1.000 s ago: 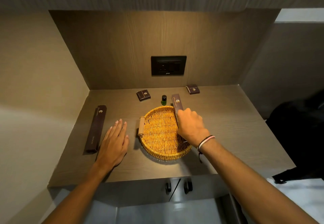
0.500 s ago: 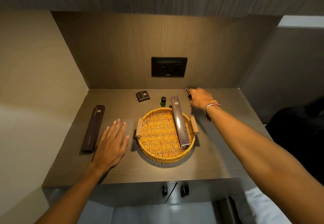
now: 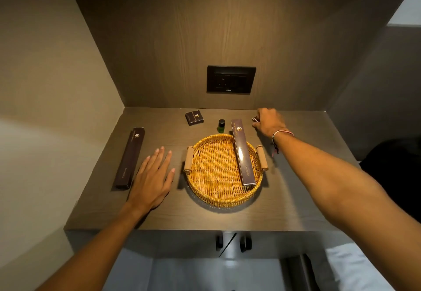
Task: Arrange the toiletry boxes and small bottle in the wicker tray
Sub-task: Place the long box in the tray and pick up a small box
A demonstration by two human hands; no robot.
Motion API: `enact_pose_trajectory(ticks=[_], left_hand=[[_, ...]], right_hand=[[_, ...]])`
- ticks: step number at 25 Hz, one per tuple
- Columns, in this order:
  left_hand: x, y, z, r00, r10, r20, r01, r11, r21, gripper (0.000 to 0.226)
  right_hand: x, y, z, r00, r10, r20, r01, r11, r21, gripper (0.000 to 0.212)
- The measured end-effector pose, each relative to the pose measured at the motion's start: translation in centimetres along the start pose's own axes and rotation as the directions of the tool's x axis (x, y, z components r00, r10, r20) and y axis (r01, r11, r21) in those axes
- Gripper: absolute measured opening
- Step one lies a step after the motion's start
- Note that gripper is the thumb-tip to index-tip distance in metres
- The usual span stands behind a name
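Observation:
A round wicker tray with two wooden handles sits mid-counter. One long dark box lies across its right side, its far end over the rim. A second long dark box lies on the counter at the left. A small square box and a little green bottle stand behind the tray. My right hand is at the back right, fingers closed around another small square box, of which only a corner shows. My left hand rests flat, fingers spread, between the left box and the tray.
The wooden counter sits in an alcove with walls at the left and back. A black socket plate is on the back wall. Cabinet handles show below the front edge. A dark object stands at the right.
My right hand let go of the long box in the tray, reached to the back right and closed over the small square box there. My left hand stayed flat on the counter.

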State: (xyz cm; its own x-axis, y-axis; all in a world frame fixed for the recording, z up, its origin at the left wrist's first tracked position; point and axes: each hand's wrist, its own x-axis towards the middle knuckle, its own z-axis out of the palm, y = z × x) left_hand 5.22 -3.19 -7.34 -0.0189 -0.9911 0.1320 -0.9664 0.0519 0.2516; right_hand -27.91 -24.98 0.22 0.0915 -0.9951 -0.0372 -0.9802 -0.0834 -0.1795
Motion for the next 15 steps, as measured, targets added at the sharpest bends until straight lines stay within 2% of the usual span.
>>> enact_pose_trajectory(ticks=[3,7,9,11,13,15], left_hand=[[-0.1,0.0,0.1,1.000,0.004,-0.004,-0.004,1.000,-0.001,0.063],[0.0,0.1,0.0,1.000,-0.001,-0.001,0.001,1.000,0.007,0.064],[0.0,0.0,0.0,1.000,-0.003,0.005,0.003,1.000,0.007,0.064],[0.1,0.1,0.0,1.000,-0.003,0.006,0.003,1.000,0.006,0.065],[0.1,0.2,-0.1,1.000,-0.002,0.008,0.002,1.000,-0.004,0.065],[0.1,0.3,-0.2,1.000,-0.002,0.009,0.002,1.000,-0.011,0.065]], right_hand=[[-0.9,0.4,0.1,0.999,0.039,-0.014,-0.039,0.999,0.025,0.039],[-1.7,0.8,-2.6,0.998,0.027,-0.059,-0.009,0.959,0.284,0.044],[-2.3,0.1,-4.5,0.993,-0.077,-0.085,0.102,0.936,0.338,0.050],[-3.7,-1.4,-6.3,0.968,-0.245,-0.063,0.251,0.902,0.350,0.057],[-6.0,-3.5,-7.3,0.911,-0.412,0.004,0.388,0.860,0.333,0.060],[-8.7,-5.8,-7.3,0.823,-0.557,0.113,0.513,0.814,0.272,0.059]])
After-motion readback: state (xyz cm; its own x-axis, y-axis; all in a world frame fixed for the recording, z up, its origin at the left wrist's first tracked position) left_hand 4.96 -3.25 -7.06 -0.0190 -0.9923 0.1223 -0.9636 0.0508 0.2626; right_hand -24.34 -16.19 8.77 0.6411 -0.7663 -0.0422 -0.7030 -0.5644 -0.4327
